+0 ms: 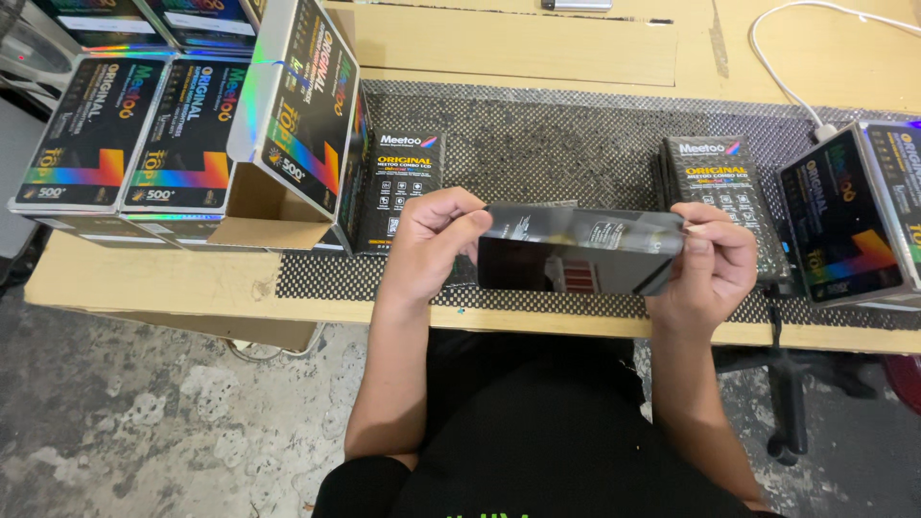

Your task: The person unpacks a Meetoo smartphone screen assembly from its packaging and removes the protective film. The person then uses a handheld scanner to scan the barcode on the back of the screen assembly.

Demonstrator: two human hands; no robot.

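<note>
The left hand (434,240) and the right hand (712,264) grasp a glossy black screen panel (576,251) by its two short ends, fingers curled over the top edge, thumbs beneath. The panel spans the gap between the hands, held level above the near edge of the wooden table (537,43) and its checkered mat (556,144). A small black box (398,187) stands just behind the left hand. A stack of black boxes (715,182) lies behind the right hand. An open carton (288,115) sits toward the table's left end.

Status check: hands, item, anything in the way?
Both hands, left hand and right hand, gripping the ends of black glossy panel. Held above patterned mat. Nothing in the way.
</note>
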